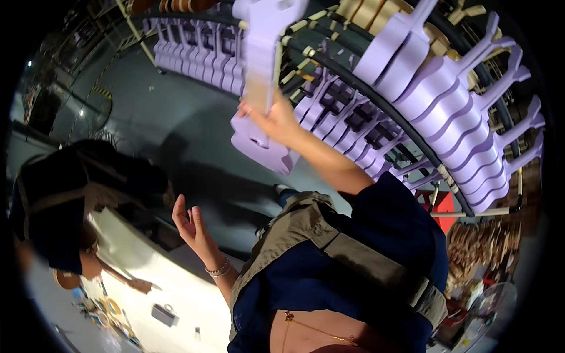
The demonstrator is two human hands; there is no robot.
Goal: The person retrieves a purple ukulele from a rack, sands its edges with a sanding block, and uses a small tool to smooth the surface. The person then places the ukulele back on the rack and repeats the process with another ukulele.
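Observation:
My right hand (273, 120) is stretched out ahead, its fingers wrapped round the neck of a lavender electric guitar body (262, 144). The guitar hangs with its body down and its headstock up, partly smeared by motion. Part of the neck passes behind my fingers. To the right, a rack rail (376, 100) carries a dense row of lavender guitars (450, 117) standing side by side. My left hand (197, 232), with a bracelet at the wrist, is raised near the pale worktable, fingers apart and slightly bent, holding nothing.
Another person (70, 194) in dark clothes bends over the worktable (182, 282) at left. A small grey block (163, 315) and tape rolls lie about there. More lavender guitars (200, 62) stand on a far rack. A red bin (438, 206) and stacked wooden pieces (482, 253) are at right.

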